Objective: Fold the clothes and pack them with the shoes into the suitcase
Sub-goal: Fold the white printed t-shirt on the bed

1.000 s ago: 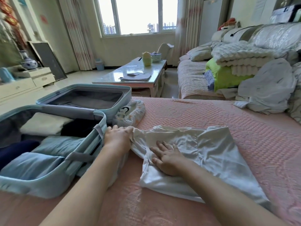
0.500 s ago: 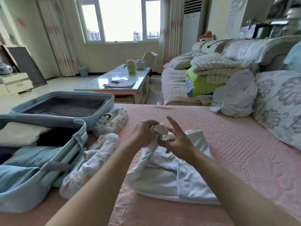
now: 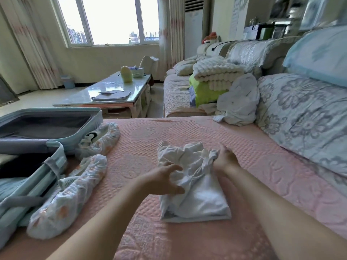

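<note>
Fabric looks soft, light, floppy: left hand [image 3: 163, 180] and right hand [image 3: 226, 162] both clutch bunched white garment [image 3: 199, 201]; safest hold probably folded edges.

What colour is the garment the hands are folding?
Plain white garment, no visible pattern; the head view, the only one, shows it clearly.

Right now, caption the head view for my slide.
Left hand and right hand grip a white garment on the pink bedspread, open blue suitcase at left.

Left hand [image 3: 163, 180] and right hand [image 3: 226, 160] close together, both tightly curled.
</note>
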`<state>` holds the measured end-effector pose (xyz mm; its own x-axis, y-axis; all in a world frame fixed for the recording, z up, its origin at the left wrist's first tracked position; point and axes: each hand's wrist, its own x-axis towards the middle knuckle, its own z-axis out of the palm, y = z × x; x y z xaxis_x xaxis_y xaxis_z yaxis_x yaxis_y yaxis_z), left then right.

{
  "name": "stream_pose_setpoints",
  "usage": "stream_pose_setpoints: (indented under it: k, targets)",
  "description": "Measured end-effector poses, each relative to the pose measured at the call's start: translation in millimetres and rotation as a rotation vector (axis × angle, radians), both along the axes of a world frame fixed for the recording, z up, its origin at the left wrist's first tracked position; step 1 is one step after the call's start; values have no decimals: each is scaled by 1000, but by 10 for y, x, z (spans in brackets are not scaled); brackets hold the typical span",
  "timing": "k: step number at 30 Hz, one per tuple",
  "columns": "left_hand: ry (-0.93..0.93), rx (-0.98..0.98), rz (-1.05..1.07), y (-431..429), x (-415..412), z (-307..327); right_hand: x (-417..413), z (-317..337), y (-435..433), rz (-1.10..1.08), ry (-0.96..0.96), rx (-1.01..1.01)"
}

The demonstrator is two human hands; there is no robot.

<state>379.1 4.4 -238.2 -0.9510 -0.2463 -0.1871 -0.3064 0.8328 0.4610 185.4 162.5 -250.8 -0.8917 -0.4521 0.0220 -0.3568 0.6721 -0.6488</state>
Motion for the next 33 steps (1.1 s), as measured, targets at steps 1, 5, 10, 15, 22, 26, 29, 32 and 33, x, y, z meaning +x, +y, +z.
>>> stream_pose_setpoints:
  k: [1, 5, 10, 15, 22, 26, 29, 32, 33]
  targets:
    - [-56, -15, -20, 32, 57, -6, 58, -34, 15, 96, -7, 141]
    - [-112, -199, -128, 162, 211, 34, 398, -25, 38, 326, 186, 338]
    - [-46, -473, -215, 230, 300, 95, 827, 45, 124, 575, 217, 240]
    - [279, -137, 245, 253, 294, 88, 979, -78, 88, 611, 188, 331]
    - [565, 192, 436, 256, 317, 166, 1150, -9, -19, 351, 64, -276]
    - [488, 136, 290, 287, 325, 151, 960, 108, 94, 334, 247, -363]
    - [182, 198, 27, 388, 347, 132, 808, 275, 299, 454, 299, -70]
    - [19, 96, -78, 450, 322, 70, 793, 318, 499, 529, -22, 452]
    - [51, 37, -65, 450, 287, 63, 788, 304, 517, 521, -69, 456]
